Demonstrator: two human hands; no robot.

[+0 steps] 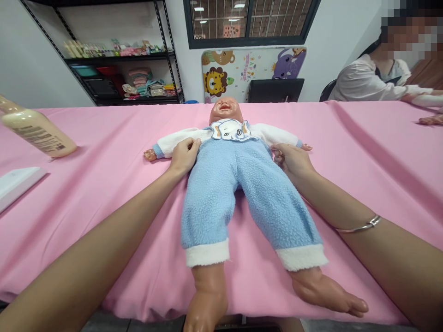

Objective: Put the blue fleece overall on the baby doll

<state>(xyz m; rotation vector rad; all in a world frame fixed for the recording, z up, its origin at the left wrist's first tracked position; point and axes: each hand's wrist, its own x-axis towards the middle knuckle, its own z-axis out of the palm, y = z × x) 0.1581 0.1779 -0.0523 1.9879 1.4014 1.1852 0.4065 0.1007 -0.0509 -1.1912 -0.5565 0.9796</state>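
One baby doll (224, 110) in blue fleece overalls (238, 193)

I count one baby doll in blue fleece trousers and a white top (221, 198) on my feed, and two bare hands on it, the left (185, 156) and the right (292, 159). There is one silver metal bangle (360, 226) and one cream plastic bottle (38, 133). I see one flat white rectangular pad (17, 186) and one pink cloth (363, 161). Across the table I have one seated co-worker in a pale top (370, 80), and behind are one black metal shelving unit (121, 60), one dark-framed window (249, 18) and one colourful animal-print board (252, 69).
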